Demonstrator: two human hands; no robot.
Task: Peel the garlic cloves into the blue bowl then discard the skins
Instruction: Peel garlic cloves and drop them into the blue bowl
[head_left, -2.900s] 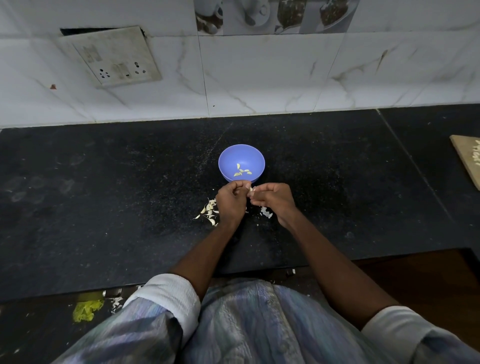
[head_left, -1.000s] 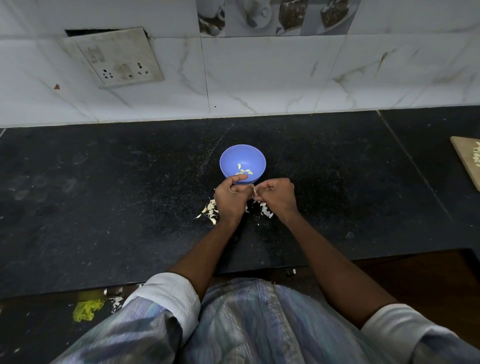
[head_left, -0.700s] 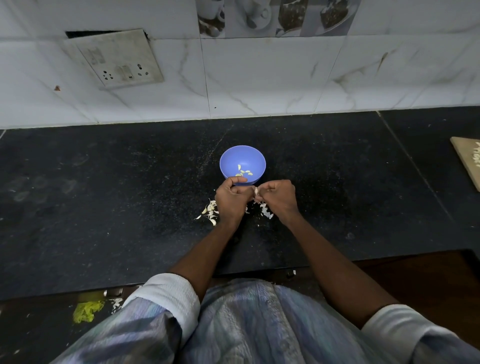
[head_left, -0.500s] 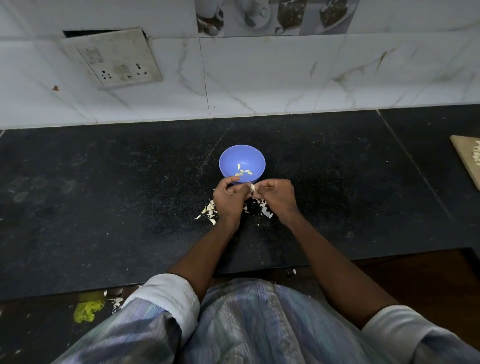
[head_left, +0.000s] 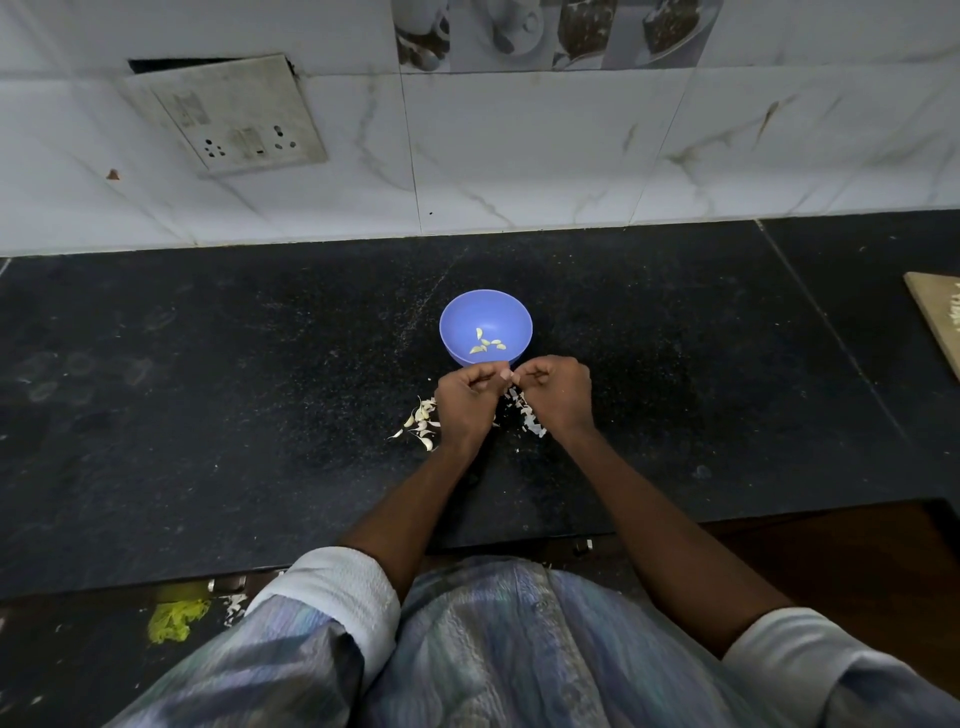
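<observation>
Head view, hands: the left hand (head_left: 464, 402) and the right hand (head_left: 557, 391) meet knuckle to knuckle just in front of the blue bowl (head_left: 485, 327), both curled narrow, thumbs and forefingers pinched together at one spot

Head view, what is pinched: presumably a garlic clove being stripped, but it is hidden between the fingertips (head_left: 505, 374); its long axis cannot be told

Head view, the relation that counts: the bowl lies straight ahead of the pinch, its near rim almost under the fingertips; both hands are about equally near, so a short push forward should carry a clean clove over the rim

Head view, bowl contents: a few small peeled cloves (head_left: 486, 343) lie on the bottom, toward the near side; otherwise bare

Head view, unpeeled cloves and skins: a small pile of garlic pieces (head_left: 422, 420) sits on the black counter (head_left: 208, 389) left of the left wrist; papery skins (head_left: 529, 415) lie scattered under and between the hands

Judgement: peeling is midway; skins not yet discarded
</observation>
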